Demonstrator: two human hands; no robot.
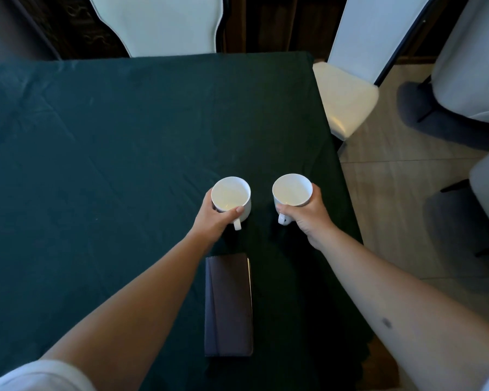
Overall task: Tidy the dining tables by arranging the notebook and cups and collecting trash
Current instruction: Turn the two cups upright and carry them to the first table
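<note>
Two white cups stand side by side on the dark green tablecloth [96, 136], both empty with handles pointing toward me. My left hand [213, 218] grips the left cup [232, 194] around its near side, thumb across the front by the handle. My right hand [305, 214] grips the right cup [292, 190] from its right side, thumb just above the handle. A closed dark notebook [228, 306] lies flat on the cloth nearer to me, between my forearms, its long side pointing away from me.
The table's right edge runs close to the right cup, with tiled floor [393, 179] beyond. A white chair [347, 100] stands at the far right corner, another white chair back [158, 24] at the far edge, and grey chairs [469, 66] at the right.
</note>
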